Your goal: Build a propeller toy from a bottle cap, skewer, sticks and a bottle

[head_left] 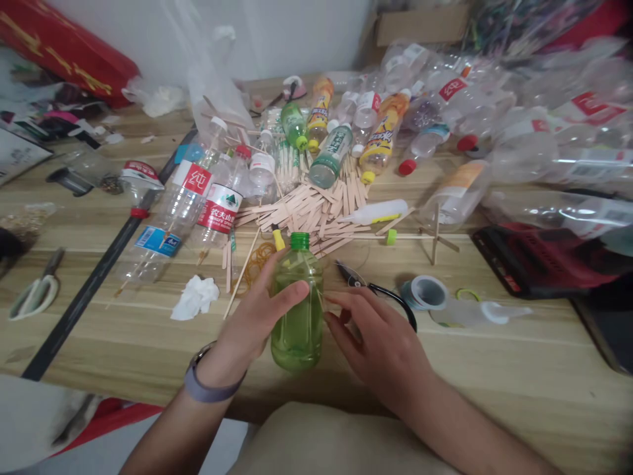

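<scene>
A green plastic bottle (pixel 297 340) without a cap stands upright at the table's front edge. My left hand (pixel 254 320) wraps round it from the left, thumb across its front. Beside its right wall, the thumb and fingers of my right hand (pixel 378 336) are pinched together. A thin pale strand or sliver shows at those fingertips, too fine to name. Just behind the bottle lie tan rubber bands (pixel 260 262) and a small yellow-handled tool (pixel 277 236). Black-handled pliers (pixel 353 276) are partly hidden behind my right hand.
Wooden craft sticks (pixel 316 204) are heaped mid-table, with several plastic bottles (pixel 332 155) behind them. A crumpled tissue (pixel 195 297) and scissors (pixel 37 290) lie left. To the right are a wire spool (pixel 429 292), a nozzle bottle (pixel 469 312) and a red-black case (pixel 544 254).
</scene>
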Available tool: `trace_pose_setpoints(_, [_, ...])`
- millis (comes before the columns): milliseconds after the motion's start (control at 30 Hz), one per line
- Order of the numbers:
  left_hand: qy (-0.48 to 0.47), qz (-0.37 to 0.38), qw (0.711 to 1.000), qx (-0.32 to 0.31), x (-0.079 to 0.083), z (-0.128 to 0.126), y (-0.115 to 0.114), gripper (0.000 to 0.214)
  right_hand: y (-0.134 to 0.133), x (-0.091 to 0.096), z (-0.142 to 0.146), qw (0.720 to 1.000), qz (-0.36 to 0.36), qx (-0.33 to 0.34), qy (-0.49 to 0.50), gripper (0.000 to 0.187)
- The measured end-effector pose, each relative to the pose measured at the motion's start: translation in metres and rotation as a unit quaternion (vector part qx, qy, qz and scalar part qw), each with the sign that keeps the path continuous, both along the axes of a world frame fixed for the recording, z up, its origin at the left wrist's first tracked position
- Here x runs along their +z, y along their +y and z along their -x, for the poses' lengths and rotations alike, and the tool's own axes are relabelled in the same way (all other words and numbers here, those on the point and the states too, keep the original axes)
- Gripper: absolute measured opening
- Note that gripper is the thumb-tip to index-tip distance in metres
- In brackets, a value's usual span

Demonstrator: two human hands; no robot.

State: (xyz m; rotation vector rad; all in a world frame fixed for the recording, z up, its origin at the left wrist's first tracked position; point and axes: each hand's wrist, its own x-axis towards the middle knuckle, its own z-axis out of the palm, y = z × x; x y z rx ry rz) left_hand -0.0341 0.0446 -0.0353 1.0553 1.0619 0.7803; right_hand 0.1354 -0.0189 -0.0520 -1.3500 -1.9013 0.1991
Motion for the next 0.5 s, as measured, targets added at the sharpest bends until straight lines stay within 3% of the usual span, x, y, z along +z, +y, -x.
trace_pose_setpoints(100, [0.007, -0.029, 0.999, -0.013, -0.004, -0.003, -0.003, 0.063, -0.001, -0.001, -0.001, 0.998, -0.038, 0.005, -0.042, 0.011])
trace_pose_setpoints(200, [0.007, -0.039, 0.999, -0.006, -0.008, -0.002, -0.003, 0.058, -0.004, 0.003, -0.003, 0.999, -0.031, 0.027, -0.028, 0.017])
trace_pose_setpoints(367, [0.031, -0.033, 0.999, 0.029, -0.008, -0.001, -0.001, 0.061, -0.015, 0.004, -0.010, 0.988, 0.035, 0.078, 0.132, 0.015])
trace_pose_setpoints(500, [-0.021, 0.018, 0.996, 0.082, -0.010, -0.014, -0.011, 0.063, -0.021, -0.008, -0.011, 0.958, 0.098, 0.010, 0.271, 0.018])
